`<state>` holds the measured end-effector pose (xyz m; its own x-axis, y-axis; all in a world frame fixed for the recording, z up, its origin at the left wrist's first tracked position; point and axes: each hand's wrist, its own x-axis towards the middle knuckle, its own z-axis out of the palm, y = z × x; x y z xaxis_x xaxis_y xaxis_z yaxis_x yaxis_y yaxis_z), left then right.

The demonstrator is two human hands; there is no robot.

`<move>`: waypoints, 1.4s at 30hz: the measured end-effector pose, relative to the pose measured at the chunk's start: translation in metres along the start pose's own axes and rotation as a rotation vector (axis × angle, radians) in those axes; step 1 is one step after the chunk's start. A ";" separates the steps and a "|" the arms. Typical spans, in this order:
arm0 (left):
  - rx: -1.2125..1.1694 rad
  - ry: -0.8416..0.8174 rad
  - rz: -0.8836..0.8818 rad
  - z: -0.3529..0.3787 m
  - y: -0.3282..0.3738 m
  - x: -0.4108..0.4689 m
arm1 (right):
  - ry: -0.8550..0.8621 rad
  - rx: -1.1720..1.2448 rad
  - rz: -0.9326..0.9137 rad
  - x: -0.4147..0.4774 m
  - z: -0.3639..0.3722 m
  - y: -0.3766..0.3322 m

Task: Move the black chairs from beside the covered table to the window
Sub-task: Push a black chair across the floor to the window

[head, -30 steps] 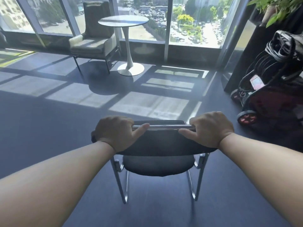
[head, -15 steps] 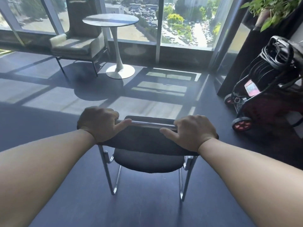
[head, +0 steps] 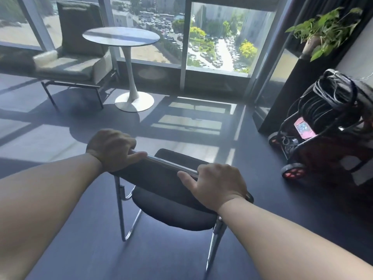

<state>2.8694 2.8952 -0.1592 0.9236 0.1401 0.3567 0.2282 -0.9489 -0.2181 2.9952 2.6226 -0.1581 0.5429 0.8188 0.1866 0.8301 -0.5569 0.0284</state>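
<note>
Your left hand [head: 113,149] and right hand [head: 217,184] grip a black chair [head: 161,178] by its backrest, near the window [head: 220,37], not yet set down.

We see only our own bare forearms [head: 52,190] and two bare hands, the left hand [head: 113,150] and the right hand [head: 217,186], both broad-backed and short-fingered.

No writing can be read anywhere; the pink panel [head: 303,129] on the black cart [head: 333,158] carries marks too blurred to make out
</note>
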 end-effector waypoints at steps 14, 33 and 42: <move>0.009 0.048 -0.013 0.074 -0.075 0.123 | 0.126 -0.056 -0.035 0.159 0.035 0.049; 0.038 0.127 -0.190 0.162 -0.104 0.317 | 0.131 -0.041 -0.170 0.395 0.081 0.196; 0.053 0.064 -0.161 0.210 -0.175 0.396 | 0.091 -0.066 -0.131 0.486 0.100 0.194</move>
<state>3.2603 3.1757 -0.1708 0.8528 0.2690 0.4476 0.3888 -0.8993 -0.2004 3.4334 2.9266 -0.1600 0.4148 0.8706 0.2646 0.8810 -0.4570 0.1225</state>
